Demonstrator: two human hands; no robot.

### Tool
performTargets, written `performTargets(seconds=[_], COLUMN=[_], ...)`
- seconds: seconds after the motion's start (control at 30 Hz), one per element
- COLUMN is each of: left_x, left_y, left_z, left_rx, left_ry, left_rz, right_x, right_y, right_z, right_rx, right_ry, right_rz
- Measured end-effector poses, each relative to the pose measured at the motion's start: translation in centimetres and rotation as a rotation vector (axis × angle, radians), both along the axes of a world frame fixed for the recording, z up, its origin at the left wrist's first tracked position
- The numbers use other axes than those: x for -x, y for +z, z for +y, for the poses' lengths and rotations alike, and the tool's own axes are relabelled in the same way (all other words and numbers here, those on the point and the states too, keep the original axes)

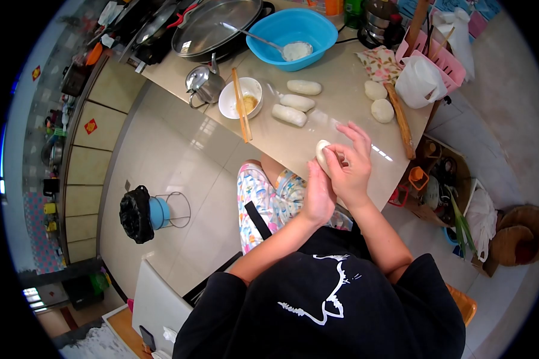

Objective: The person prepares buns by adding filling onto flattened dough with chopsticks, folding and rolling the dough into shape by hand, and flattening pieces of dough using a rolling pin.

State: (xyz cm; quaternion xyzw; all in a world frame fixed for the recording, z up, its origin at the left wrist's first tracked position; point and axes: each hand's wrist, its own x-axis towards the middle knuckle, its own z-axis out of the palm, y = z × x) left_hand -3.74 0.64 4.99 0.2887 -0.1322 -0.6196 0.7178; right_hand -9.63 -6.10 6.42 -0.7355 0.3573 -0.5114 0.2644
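Observation:
A small white piece of dough (322,154) is held between my two hands above the table's front edge. My right hand (352,170) pinches it between thumb and index finger, its other fingers stretched away. My left hand (318,194) presses against the dough from the near side, its fingers partly hidden. Beyond them lie three floured dough rolls (297,103) side by side. Two round dough pieces (382,110) rest at the right, beside a wooden rolling pin (400,121).
Chopsticks (242,105) lie across a white bowl (227,103), with a metal pot (205,84) beside it. Behind stand a blue basin (311,27) holding flour and a spoon, and a lidded pan (215,27). A pink basket (455,70) stands at the right edge.

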Motion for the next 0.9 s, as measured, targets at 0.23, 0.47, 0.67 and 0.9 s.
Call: performTargets(seconds=[0.23,0.47,0.67,0.9], left_x=[0.0,-0.1,-3.3,-5.1], left_y=[0.4,-3.1,-3.3,-4.7], left_z=[-0.4,0.9,1.0,1.3], left_rx=[0.019,-0.291,-0.377,-0.489], left_ry=[0.069,0.167,0.344,0.409], left_rz=[-0.018,-0.079,-0.175,-0.130], right_x=[0.5,-1.6,-1.2,-1.1], right_y=[-1.6,-5.6,-6.4,-6.3], right_z=[-1.5,-0.8,-9.5,1.1], right_rx=[-0.545,-0.371,-0.194,-0.009], right_ry=[0.148,0.035,-0.276,0.016], right_rz=[-0.143,0.754,0.904,0.788])
